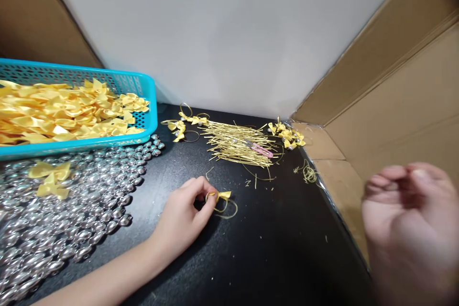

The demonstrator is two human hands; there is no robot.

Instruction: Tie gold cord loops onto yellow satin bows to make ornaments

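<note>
Near the middle of the black table, my left hand [188, 210] pinches a small yellow ribbon bow [224, 195] between thumb and forefinger. A thin gold cord [232, 210] loops out from the bow; part of the bow is covered by the fingers. At the far right, raised above the table's edge and close to the camera, my right hand [412, 220] is curled with thumb and forefinger together. It is blurred, and I cannot make out anything in its fingers. Beyond my left hand lies a pile of cut gold ties [229, 146], with pink-handled snips [262, 150] on top.
A turquoise basket [152, 114] full of yellow bows stands at the left. Silver beads [89, 201] spread before it, two loose bows [52, 179] on them. Beaded bows [287, 135] and tangled cord [309, 173] lie at right. Cardboard [394, 76] borders the table.
</note>
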